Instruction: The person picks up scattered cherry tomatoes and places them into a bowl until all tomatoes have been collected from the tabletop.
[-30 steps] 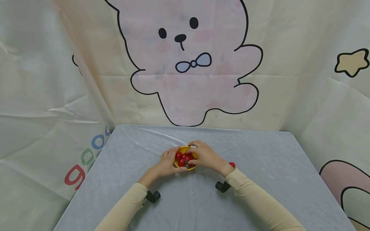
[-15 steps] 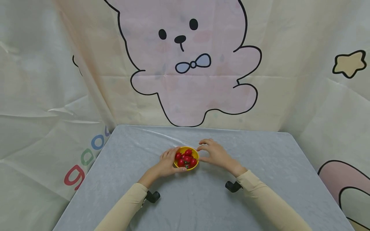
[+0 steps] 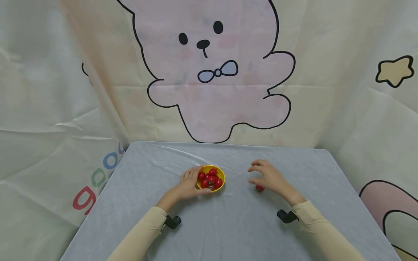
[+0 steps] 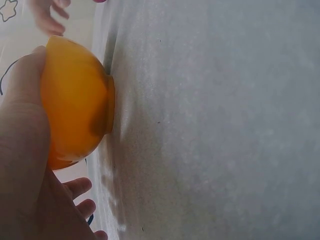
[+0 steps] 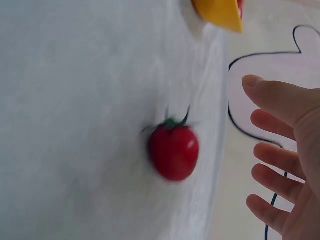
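Note:
A yellow bowl (image 3: 223, 178) with several red cherry tomatoes (image 3: 212, 179) in it stands on the grey cloth. My left hand (image 3: 189, 185) grips the bowl from its left side, fingers at the far rim and thumb at the near one. In the left wrist view, the thumb (image 4: 31, 75) lies along the rim of the bowl (image 4: 75, 102). Over on the right, my right hand (image 3: 269, 177) holds nothing, its fingers spread and lightly bent. A single cherry tomato (image 3: 259, 188) with a green stem lies just below that hand, partly covered by it; the right wrist view shows this tomato (image 5: 174, 151) whole.
Grey cloth (image 3: 209, 228) covers the table, which ends at a printed fabric backdrop (image 3: 228, 105). Black wrist cameras sit under both sleeves, one at the left wrist (image 3: 173, 222) and one at the right wrist (image 3: 286, 216).
My right hand has come away from the bowl and moved right, to above the loose tomato. More tomatoes in the bowl are now uncovered. The left hand stays on the bowl.

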A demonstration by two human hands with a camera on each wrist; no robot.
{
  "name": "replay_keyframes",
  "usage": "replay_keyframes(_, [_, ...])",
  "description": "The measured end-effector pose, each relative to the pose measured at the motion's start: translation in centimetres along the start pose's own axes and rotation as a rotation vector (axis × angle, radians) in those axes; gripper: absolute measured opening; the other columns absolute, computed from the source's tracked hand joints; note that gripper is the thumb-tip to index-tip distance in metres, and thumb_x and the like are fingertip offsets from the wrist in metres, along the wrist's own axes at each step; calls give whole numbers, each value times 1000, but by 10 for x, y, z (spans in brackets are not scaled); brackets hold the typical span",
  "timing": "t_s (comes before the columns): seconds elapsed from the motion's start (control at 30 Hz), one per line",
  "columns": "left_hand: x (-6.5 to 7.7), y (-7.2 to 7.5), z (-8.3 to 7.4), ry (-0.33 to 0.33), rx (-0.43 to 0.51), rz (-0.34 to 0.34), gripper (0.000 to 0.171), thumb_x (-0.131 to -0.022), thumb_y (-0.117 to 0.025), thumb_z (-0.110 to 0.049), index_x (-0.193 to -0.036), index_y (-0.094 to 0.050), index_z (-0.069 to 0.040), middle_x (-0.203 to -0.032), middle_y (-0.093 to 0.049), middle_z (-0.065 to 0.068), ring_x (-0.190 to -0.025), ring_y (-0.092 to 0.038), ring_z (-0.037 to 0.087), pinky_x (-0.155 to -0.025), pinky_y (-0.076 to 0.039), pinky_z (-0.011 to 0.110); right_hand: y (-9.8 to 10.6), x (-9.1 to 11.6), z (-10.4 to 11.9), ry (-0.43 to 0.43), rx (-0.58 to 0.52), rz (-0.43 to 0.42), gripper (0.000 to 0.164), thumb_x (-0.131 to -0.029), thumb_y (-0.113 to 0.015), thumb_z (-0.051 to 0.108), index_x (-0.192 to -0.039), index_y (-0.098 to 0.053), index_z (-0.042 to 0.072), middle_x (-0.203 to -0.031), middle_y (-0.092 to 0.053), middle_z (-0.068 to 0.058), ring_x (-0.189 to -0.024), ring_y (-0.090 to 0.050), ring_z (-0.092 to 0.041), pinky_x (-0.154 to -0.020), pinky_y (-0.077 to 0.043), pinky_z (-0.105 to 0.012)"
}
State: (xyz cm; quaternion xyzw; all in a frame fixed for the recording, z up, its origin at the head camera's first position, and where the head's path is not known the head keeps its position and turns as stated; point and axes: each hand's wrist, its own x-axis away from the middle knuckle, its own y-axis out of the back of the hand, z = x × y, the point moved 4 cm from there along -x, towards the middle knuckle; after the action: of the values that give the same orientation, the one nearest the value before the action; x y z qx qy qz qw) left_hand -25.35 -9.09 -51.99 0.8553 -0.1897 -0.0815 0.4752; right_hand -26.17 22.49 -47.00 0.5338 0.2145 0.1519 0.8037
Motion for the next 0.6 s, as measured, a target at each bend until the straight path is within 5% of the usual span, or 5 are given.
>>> replay_keyframes(0.33, [0,1,-1,9,-12,9,104,-81,-69,-65,-157,-20,-14,-159,-33,14,-147,-26,38,-120,-19,61,-5,27,-26,-51,2,103,47,-76,-85,35,-115,-72,13,-132,-60,-17,-125,-51,-41,-102,-44,-58])
replay_keyframes(0.6, [-1,0,-1,-1,-15,-1,104,-80,-69,-65,-157,-21,-12,-158,-34,15,-146,-27,38,-119,-20,61,-9,35,-36,-85,60,35,46,-73,-83,50,-102,-74,15,-125,-63,-14,-119,-56,-37,-96,-49,-56])
